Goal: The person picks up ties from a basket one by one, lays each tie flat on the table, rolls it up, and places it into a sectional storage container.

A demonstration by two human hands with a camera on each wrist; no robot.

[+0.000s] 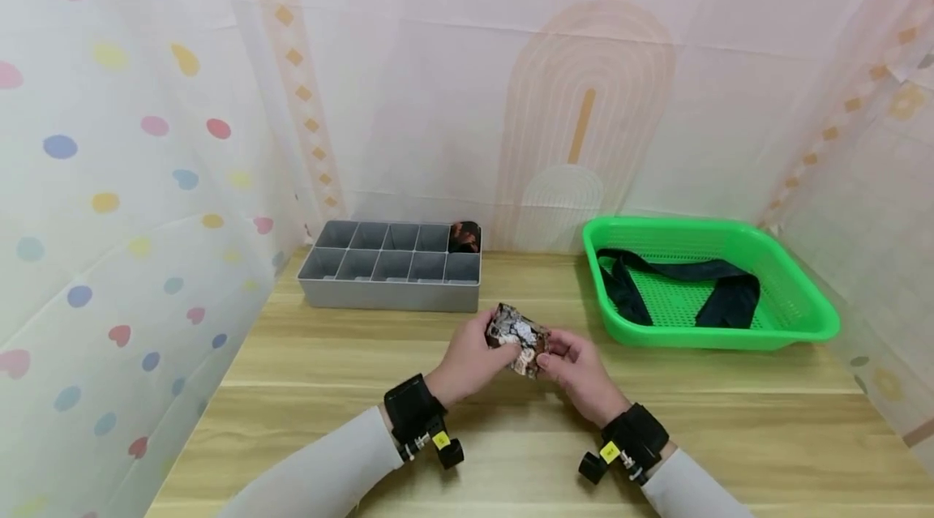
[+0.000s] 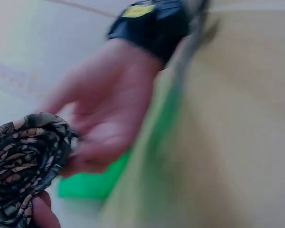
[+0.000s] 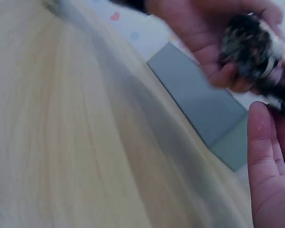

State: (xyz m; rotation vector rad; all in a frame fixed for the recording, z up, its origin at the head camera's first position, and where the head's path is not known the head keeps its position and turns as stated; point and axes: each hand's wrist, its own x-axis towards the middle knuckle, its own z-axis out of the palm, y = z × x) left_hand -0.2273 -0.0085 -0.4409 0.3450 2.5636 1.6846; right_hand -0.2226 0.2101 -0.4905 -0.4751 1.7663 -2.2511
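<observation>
In the lower centre of the frame, an ungloved left hand (image 1: 473, 360) and right hand (image 1: 584, 378). Below them, pale grey sleeves (image 1: 321, 460). Each wrist wears a wide black band (image 1: 413, 407) with silvery metal fittings (image 1: 421, 443), a yellow label (image 1: 441, 439) and a stubby black attachment (image 1: 452, 454).

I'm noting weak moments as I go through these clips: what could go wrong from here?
The patterned cloth roll could uncoil if the left hand or right hand loosens, since its layers look simply wound, with no visible fastening. If it goes into the gray compartment tray, it might catch or spring open at the edges, because it looks bulky beside those narrow slots.
</observation>
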